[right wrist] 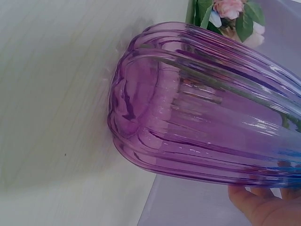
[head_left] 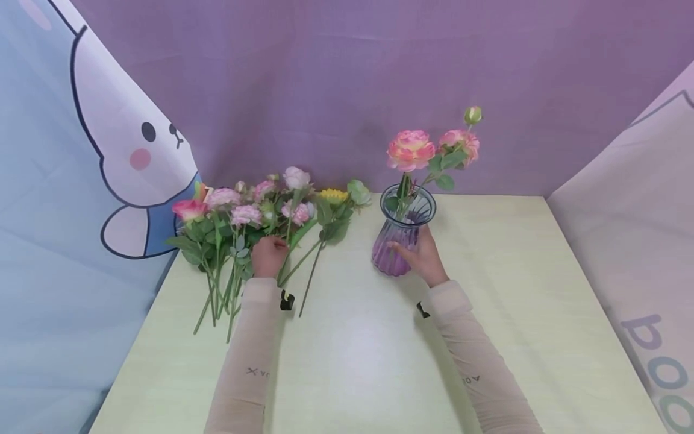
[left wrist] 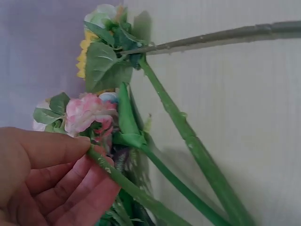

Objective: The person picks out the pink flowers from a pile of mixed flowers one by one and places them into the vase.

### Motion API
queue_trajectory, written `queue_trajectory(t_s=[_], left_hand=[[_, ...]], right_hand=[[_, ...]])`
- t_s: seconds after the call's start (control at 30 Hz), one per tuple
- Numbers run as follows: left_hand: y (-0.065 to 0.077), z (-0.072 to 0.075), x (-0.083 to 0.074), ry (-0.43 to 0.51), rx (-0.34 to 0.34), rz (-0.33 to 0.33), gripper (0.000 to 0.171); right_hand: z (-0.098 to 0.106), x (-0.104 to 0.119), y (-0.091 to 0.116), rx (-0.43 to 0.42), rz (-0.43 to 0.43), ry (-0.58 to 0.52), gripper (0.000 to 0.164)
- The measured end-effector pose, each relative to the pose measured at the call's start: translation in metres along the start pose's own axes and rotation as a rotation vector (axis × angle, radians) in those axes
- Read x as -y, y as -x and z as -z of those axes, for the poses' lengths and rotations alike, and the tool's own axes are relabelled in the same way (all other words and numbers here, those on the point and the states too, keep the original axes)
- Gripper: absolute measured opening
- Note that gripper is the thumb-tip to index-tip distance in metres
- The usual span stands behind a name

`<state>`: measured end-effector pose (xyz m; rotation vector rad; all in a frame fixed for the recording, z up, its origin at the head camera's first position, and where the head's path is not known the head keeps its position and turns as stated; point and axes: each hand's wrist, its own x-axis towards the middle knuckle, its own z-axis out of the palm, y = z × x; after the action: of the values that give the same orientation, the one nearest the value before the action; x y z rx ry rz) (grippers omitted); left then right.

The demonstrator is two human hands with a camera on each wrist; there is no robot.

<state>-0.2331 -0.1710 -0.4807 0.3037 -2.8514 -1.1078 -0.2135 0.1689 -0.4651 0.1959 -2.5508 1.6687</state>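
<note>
Your left hand (head_left: 268,258) pinches a slim green stem (left wrist: 136,192), right hand (head_left: 427,259) grips ribbed purple-blue glass vase (head_left: 385,258); lift stem gently.

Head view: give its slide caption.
Left hand pinches a green stem; right hand grips a ribbed purple vase of pink flowers.

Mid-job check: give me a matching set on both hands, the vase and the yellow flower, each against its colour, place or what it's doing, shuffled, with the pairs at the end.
Column one
1. Left hand
2. Right hand
3. Vase
4. Yellow flower

Column two
A. Purple at the base, bluish at the rim
B. Lying among the loose flowers
C. Gripping glass
D. Pinching a green stem

Pairs: 1-D, 2-C, 3-A, 4-B
</note>
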Motion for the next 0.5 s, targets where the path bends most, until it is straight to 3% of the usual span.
queue_trajectory(t_s=[0.23,0.4,0.5], left_hand=[[-0.004,0.004,-0.006,0.012,0.002,-0.035,0.022],[-0.001,0.01,-0.019,0.064,-0.01,-0.058,0.02],[0.003,0.014,-0.03,0.098,-0.039,-0.111,0.019]], right_hand=[[0.0,0.001,0.0,0.007,0.003,-0.021,0.091],[0.003,0.029,0.008,0.021,-0.004,-0.021,0.087],[0.005,0.04,0.012,0.02,0.006,-0.024,0.086]])
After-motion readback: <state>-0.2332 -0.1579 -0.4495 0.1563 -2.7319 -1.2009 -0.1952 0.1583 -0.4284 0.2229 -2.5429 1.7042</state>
